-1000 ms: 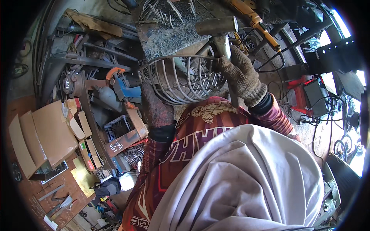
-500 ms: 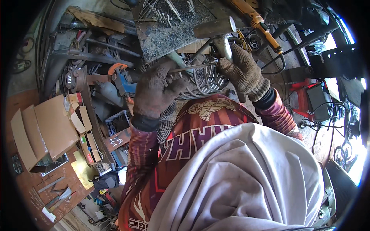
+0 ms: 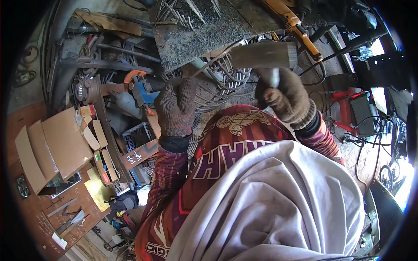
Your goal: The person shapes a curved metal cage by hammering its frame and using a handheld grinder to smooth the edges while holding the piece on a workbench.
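Observation:
My left hand (image 3: 177, 106), in a brown knitted work glove, is closed round one end of a thin metal rod (image 3: 213, 59). That rod slants up and away over a basket-like frame of bent metal rods (image 3: 226, 85). In my right hand (image 3: 289, 98), gloved alike with a bare fingertip showing, a hammer (image 3: 263, 55) is gripped by its handle. The hammer's big head is smeared by motion and hangs above the far side of the frame, hiding part of it. Whether hammer and rod touch, I cannot tell.
A grit-covered metal worktop (image 3: 204, 37) with loose rod pieces lies ahead. An orange power tool (image 3: 298, 32) rests at its right, its cord trailing. Left are a blue clamp-like tool (image 3: 143, 89), a cardboard box (image 3: 61, 145) and a brown table (image 3: 41, 209). A red stool (image 3: 344, 108) stands right.
My left hand has closed into a fist and the rod now tilts upward. My right hand has moved slightly right and down; the hammer has turned and its head is lower.

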